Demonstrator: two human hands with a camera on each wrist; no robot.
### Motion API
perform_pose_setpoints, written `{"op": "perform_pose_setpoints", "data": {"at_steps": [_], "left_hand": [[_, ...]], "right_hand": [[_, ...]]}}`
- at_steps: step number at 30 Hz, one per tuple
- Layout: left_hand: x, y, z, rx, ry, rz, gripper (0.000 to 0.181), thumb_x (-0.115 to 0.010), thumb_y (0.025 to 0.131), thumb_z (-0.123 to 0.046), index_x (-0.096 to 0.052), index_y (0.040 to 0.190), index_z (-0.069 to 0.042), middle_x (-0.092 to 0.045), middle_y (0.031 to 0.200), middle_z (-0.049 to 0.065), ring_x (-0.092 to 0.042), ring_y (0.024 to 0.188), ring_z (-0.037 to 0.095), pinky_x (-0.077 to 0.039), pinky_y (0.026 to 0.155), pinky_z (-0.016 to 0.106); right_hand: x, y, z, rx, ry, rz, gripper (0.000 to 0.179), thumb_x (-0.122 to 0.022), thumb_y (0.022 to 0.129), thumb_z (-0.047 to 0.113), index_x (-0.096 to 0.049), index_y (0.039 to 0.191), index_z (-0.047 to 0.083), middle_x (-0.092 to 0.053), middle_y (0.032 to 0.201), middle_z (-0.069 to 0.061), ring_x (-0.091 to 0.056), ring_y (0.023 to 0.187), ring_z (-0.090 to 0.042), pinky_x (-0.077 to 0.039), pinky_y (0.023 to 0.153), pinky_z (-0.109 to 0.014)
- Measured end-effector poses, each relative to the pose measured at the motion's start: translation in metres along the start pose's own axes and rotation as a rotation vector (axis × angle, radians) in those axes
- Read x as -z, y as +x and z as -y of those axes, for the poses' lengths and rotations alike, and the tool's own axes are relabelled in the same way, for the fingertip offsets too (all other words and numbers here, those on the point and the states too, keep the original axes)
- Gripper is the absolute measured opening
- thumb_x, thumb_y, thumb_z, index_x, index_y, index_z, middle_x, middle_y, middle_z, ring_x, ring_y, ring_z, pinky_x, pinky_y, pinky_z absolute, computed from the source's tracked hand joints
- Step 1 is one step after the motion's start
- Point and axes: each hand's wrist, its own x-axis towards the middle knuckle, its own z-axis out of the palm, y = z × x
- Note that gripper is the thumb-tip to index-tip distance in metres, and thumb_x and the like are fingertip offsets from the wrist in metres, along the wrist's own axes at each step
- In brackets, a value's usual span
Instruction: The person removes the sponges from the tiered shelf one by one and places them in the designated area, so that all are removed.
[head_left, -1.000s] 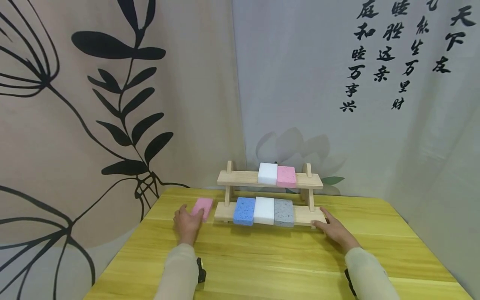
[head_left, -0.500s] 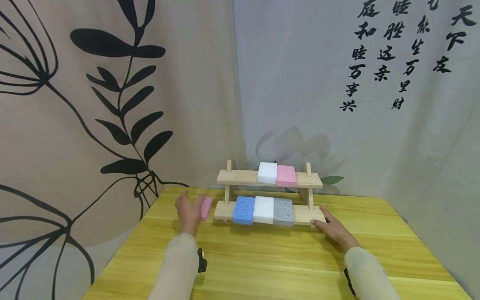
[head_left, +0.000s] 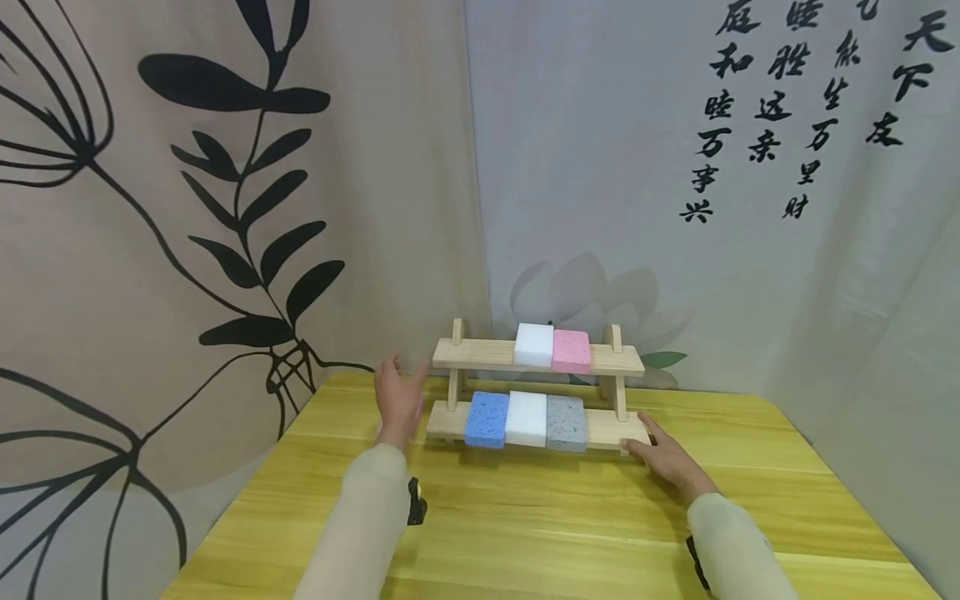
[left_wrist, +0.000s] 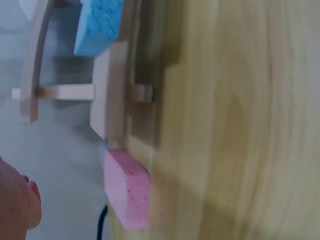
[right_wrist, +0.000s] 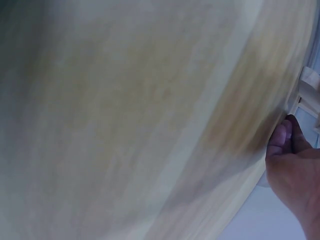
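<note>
My left hand (head_left: 399, 400) is raised above the table's left side with fingers spread, holding nothing. Below it lies a pink sponge (left_wrist: 127, 187), mostly hidden by the hand in the head view and plainly apart from it in the left wrist view. Beside the sponge stands a two-tier wooden rack (head_left: 480, 357). My right hand (head_left: 670, 461) grips the right end of the rack's lower shelf between thumb and fingers. On that shelf sit a blue sponge (head_left: 487, 420), a white sponge (head_left: 527, 419) and a grey sponge (head_left: 566, 423).
The upper shelf carries another white sponge (head_left: 534, 345) and another pink sponge (head_left: 572, 352). A wooden table (head_left: 540, 517) bears the rack. Close behind hangs a printed curtain (head_left: 397, 208).
My left hand has let go of the pink sponge, then risen and shifted right and away over it. The right hand has stayed at the rack's end.
</note>
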Motion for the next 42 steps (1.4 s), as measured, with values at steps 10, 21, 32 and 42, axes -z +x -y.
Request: {"op": "perform_pose_setpoints", "data": {"at_steps": [10,21,32,42], "left_hand": [[-0.02,0.002,-0.027,-0.083,-0.007,0.013,0.072,-0.069,0.089,-0.048,-0.045,0.14,-0.002,-0.047,0.132,0.02,-0.045,0.119,0.032,-0.039,0.102,0.049],[-0.061,-0.008,-0.057,-0.118,0.018,0.044,0.071,-0.071,0.088,-0.043,-0.048,0.138,0.001,-0.046,0.133,0.018,-0.046,0.122,0.032,-0.041,0.102,0.047],[-0.099,-0.024,-0.081,-0.112,0.118,0.09,0.079,-0.074,0.085,-0.045,-0.046,0.142,0.001,-0.044,0.137,0.021,-0.044,0.126,0.037,-0.041,0.103,0.049],[-0.13,-0.033,-0.094,-0.114,0.17,0.086,0.083,-0.077,0.082,-0.047,-0.047,0.141,0.002,-0.047,0.135,0.021,-0.045,0.124,0.036,-0.041,0.102,0.048]], "right_hand": [[0.001,-0.001,0.0,0.021,0.015,0.0,0.095,-0.057,0.095,0.055,-0.004,0.159,0.009,-0.006,0.158,-0.034,-0.01,0.143,-0.053,-0.013,0.112,-0.067],[0.001,-0.001,-0.001,0.027,0.009,-0.004,0.095,-0.056,0.095,0.056,-0.003,0.16,0.011,-0.007,0.159,-0.032,-0.01,0.143,-0.053,-0.013,0.112,-0.066],[0.0,-0.003,0.001,0.012,0.028,-0.003,0.093,-0.057,0.096,0.052,-0.004,0.16,0.012,-0.006,0.159,-0.032,-0.009,0.144,-0.052,-0.013,0.112,-0.067],[-0.001,-0.003,0.001,0.006,0.019,-0.01,0.094,-0.058,0.095,0.054,-0.005,0.16,0.012,-0.007,0.16,-0.031,-0.009,0.144,-0.051,-0.012,0.112,-0.067]]}}
